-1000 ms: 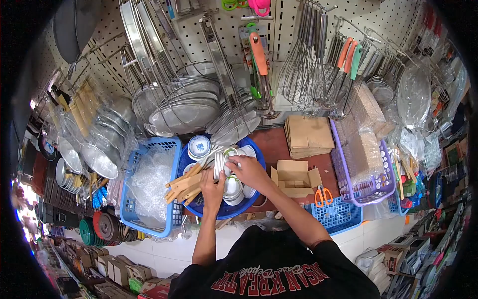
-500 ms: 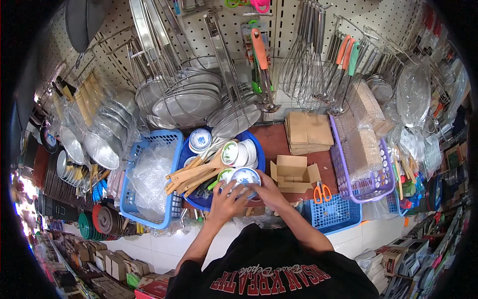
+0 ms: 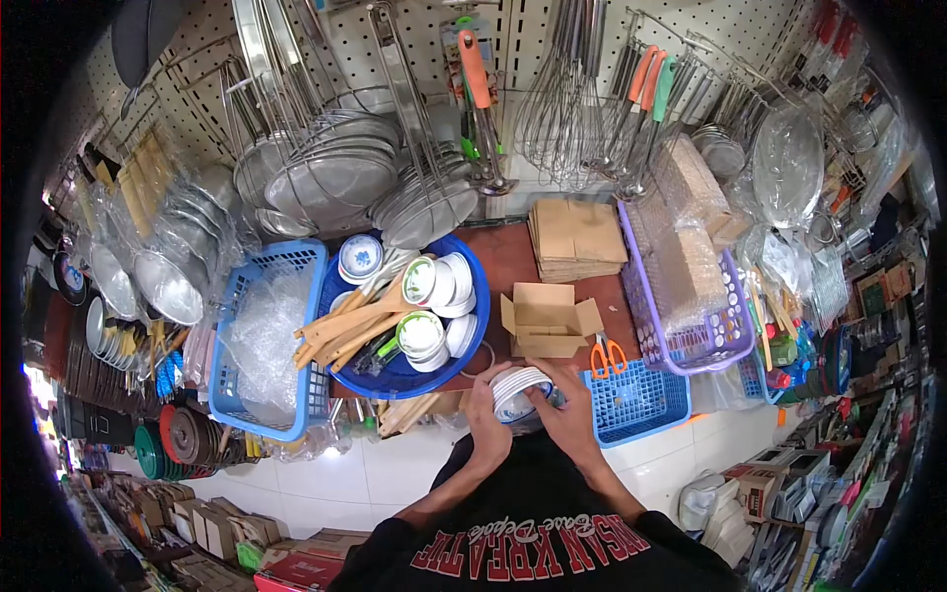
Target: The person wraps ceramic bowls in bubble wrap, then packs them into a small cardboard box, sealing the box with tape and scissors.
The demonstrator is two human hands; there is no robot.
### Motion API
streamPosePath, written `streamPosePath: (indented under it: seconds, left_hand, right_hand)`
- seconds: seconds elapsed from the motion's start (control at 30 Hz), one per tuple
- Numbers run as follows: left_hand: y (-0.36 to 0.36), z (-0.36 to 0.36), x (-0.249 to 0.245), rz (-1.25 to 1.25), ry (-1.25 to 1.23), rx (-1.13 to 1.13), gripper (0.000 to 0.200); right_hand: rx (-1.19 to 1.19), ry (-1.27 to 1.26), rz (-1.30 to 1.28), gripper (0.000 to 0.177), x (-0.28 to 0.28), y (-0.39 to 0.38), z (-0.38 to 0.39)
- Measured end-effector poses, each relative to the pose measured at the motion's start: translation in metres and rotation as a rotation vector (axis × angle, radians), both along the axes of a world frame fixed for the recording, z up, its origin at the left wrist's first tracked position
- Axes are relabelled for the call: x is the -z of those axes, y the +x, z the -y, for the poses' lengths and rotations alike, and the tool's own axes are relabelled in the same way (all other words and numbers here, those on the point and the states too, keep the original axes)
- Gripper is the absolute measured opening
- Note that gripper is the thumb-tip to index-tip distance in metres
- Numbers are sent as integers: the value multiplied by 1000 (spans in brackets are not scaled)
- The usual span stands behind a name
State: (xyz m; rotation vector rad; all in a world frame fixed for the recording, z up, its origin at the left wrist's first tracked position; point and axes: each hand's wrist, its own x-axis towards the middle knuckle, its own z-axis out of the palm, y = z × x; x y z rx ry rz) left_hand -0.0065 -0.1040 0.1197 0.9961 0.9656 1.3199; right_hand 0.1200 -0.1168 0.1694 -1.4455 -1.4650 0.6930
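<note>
A stack of white bowls with blue patterning (image 3: 517,387) is held close to my chest, tilted so the stacked rims show. My left hand (image 3: 486,422) wraps round its left side. On the right side, my right hand (image 3: 566,412) grips the stack, its thumb near the rims. To the left stands a round blue basin (image 3: 476,367) with green-patterned bowls (image 3: 421,335), a blue-flowered bowl (image 3: 361,257) and wooden utensils (image 3: 355,328). An open cardboard box (image 3: 548,320) stands just beyond my hands.
A blue basket (image 3: 319,340) holds bubble wrap at the left. Flat brown boxes (image 3: 577,239) are stacked behind. At right are a purple basket (image 3: 656,348), orange-handled scissors (image 3: 609,357) and a low blue basket (image 3: 641,434). Strainers (image 3: 330,183) and whisks (image 3: 562,123) hang above.
Both hands have lifted the bowl stack out of the basin and brought it right and toward my chest. The view has shifted, so the surroundings appear further left and higher.
</note>
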Motion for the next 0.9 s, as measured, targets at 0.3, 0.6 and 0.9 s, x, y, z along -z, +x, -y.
streamPosePath:
  seconds: [0.3,0.6,0.9]
  left_hand:
    - [15,22,-1,76,66,-107,44]
    - [15,33,-15,-107,187,-181,48]
    - [31,40,-20,64,-8,-157,53]
  right_hand:
    - [63,58,73,43,-8,6,21]
    - [67,94,-18,43,-7,4,34]
    - [97,63,-139,35,4,18,49]
